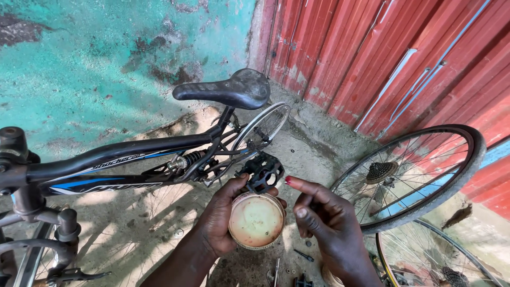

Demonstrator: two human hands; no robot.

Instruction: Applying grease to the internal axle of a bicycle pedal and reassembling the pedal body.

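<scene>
My left hand (220,220) grips a small round tin (256,221) with a worn, stained cream lid, held face-up at the lower middle. My right hand (324,226) hovers just right of the tin, holding nothing, its index finger stretched out toward the tin's upper edge and its other fingers curled. Right behind the tin is the black pedal (262,171) of a black and blue bicycle (122,159), which stands to my left with its black saddle (228,89) up.
A loose rear wheel (419,175) with a cassette leans against the red corrugated wall (393,58) at right, another wheel (425,258) below it. A teal wall (106,58) rises behind the bicycle. Small tools and parts (297,263) lie on the concrete floor.
</scene>
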